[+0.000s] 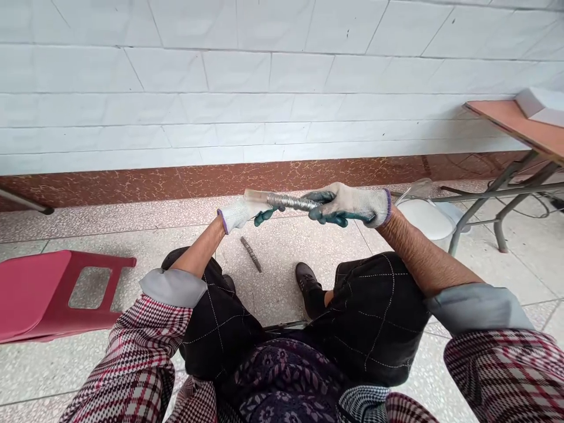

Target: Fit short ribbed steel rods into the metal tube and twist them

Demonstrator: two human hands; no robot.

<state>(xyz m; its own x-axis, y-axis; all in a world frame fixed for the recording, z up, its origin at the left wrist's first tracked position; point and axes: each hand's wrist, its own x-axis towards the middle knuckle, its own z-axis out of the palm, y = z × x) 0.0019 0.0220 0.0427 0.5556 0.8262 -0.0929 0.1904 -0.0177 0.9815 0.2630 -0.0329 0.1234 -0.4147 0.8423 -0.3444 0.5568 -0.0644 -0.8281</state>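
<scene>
A ridged silver rod [293,202], which looks like wire or rings packed along a stick, is held level in front of my knees. Its left end has a pale, smooth, tan piece [256,197]. My left hand [249,212], in a white glove with green coated fingertips, is closed around that left end from below. The right end lies in the closed fingers of my right hand [346,205], gloved the same way, with the thumb on top. The rod's far right tip is hidden in the glove. A thinner dark ridged rod [251,254] lies on the floor between my feet.
A red plastic stool [94,288] stands at my left. To the right is a table [506,111] on metal legs, with a white box [544,106] on top. A white round-topped container [425,217] sits beside its legs. A white tiled wall [247,117] rises in front.
</scene>
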